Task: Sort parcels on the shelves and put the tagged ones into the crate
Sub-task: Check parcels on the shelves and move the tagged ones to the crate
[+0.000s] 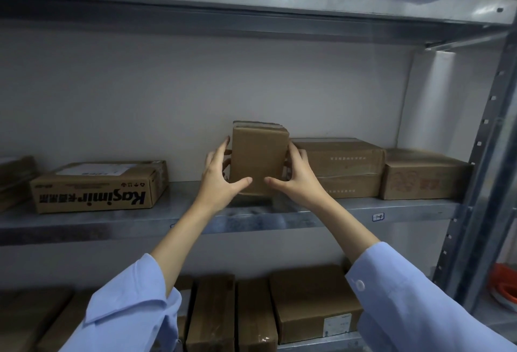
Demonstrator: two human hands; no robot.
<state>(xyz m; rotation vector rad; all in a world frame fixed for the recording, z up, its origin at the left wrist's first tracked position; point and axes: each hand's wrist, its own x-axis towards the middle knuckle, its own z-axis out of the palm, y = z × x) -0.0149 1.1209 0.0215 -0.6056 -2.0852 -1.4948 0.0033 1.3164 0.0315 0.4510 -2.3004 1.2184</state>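
Both hands hold one small parcel (258, 155) between them. The left hand (221, 175) grips its left side, fingers curled round the edge and thumb laid across the low part of the near face. The right hand (297, 173) does the same on the right side, its thumb pointing in toward the other thumb. The parcel is plain brown cardboard and stands upright on end, over the middle of the middle shelf (112, 220); whether its bottom edge touches the metal I cannot tell. Light blue sleeves (419, 309) are pushed back from both forearms.

Just right of the parcel, behind the right hand, two flat boxes (342, 168) lie stacked one on the other, and a squarer box (422, 175) sits touching them on the far side. Well to the left lies a Kasimir box (98, 186), its print upside down and a white label on its top.

On the lower shelf several more cartons (212, 312) stand side by side, and one larger carton (313, 301) bears a white label at its near corner. A perforated steel upright (492, 155) frames the right side, with something orange (503, 284) beyond it, too blurred to make out.
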